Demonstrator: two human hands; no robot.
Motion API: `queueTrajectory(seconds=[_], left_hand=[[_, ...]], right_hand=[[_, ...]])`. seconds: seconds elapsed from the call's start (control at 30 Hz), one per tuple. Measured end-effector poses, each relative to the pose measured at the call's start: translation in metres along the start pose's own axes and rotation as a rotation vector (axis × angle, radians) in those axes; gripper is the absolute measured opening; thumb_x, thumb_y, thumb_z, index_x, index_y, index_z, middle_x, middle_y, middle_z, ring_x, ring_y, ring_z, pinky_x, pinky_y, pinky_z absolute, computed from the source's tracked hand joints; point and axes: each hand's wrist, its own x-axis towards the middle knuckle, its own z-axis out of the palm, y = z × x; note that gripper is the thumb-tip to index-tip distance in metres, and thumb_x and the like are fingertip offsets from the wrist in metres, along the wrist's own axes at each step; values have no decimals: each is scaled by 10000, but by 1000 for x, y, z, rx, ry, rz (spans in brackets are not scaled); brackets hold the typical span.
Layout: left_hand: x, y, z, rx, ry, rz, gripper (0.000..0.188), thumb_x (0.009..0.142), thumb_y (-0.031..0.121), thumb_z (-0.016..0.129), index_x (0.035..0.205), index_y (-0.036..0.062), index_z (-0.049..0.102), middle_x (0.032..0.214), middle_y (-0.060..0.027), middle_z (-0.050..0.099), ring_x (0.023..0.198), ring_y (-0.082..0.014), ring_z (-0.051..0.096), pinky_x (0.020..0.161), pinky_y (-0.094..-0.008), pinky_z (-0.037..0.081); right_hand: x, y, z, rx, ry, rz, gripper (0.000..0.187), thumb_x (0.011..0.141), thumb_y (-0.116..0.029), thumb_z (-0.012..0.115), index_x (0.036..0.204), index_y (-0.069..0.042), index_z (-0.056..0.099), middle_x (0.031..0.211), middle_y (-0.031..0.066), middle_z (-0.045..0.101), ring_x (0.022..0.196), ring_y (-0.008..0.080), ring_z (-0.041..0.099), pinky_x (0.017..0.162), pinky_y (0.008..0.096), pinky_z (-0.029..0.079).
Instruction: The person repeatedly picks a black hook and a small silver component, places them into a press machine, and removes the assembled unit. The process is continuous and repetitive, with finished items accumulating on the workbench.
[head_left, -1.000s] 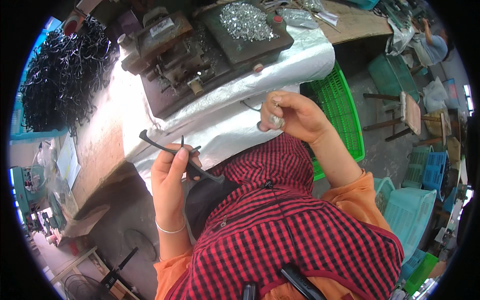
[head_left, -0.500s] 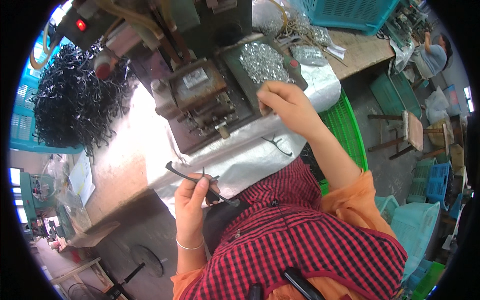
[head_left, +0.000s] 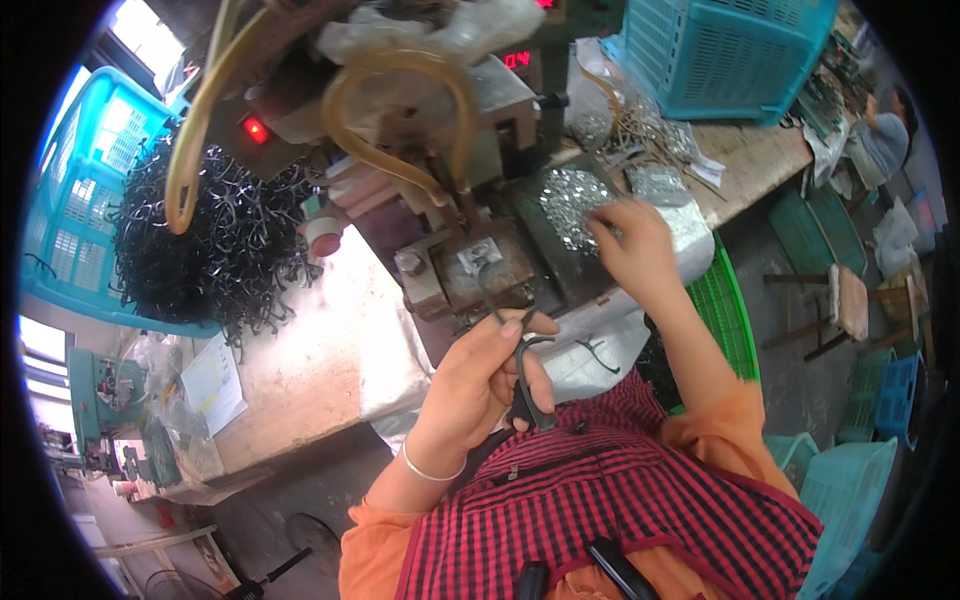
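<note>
My left hand [head_left: 475, 375] is closed around thin, dark, curved plastic pieces [head_left: 523, 385], in front of the bench machine [head_left: 490, 275]. One end of them hangs down past my fingers; how many I hold cannot be told. At the right edge of a heap of small shiny metal pieces [head_left: 565, 205] is my right hand [head_left: 642, 250]. Its thumb and fingers are bent together there, and anything between them is too small to make out. Another dark forked piece [head_left: 600, 355] lies on the silver sheet [head_left: 625, 340] nearest my apron.
A big tangled pile of dark pieces [head_left: 200, 240] fills a blue crate [head_left: 70, 260] at the left. Yellowish hoses [head_left: 400, 65] loop above the machine. A blue basket [head_left: 720, 60] stands at the back right, a green one [head_left: 728, 310] below the bench. Farther off sits another person [head_left: 880, 140].
My left hand has moved up and right, bringing the dark pieces close to the machine. My right hand has come in against the metal heap. The whole view has shifted too.
</note>
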Motion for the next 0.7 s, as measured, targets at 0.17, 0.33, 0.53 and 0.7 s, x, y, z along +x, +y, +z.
queueTrajectory(seconds=[0.17,0.33,0.53,0.7], left_hand=[[17,5,-3,-161,120,-84,411,1105,276,368,1305,-19,573,677,-125,661,474,-132,551,417,-207,411],[19,11,14,-275,239,-113,409,1100,234,377,1316,-58,565,658,-90,653,407,-127,488,390,-219,389],[19,10,12,-310,219,-132,423,1093,280,406,1308,-39,582,716,-109,704,448,-149,585,398,-214,436],[23,9,7,-299,191,-156,414,1095,301,399,1304,-2,588,724,-106,705,445,-154,579,398,-231,444]], right_hand=[[-46,8,1,-210,91,38,162,791,-119,770,930,-64,708,858,103,661,883,340,616,776,452,494],[-20,27,30,-171,170,-105,120,793,-91,769,866,-52,683,871,109,667,903,341,616,814,444,493],[4,30,35,108,111,192,93,807,-122,784,847,-65,723,884,95,668,938,336,620,840,430,478],[0,22,38,-137,74,-150,171,797,-143,786,937,-56,739,1215,180,644,1176,386,581,1001,481,457]])
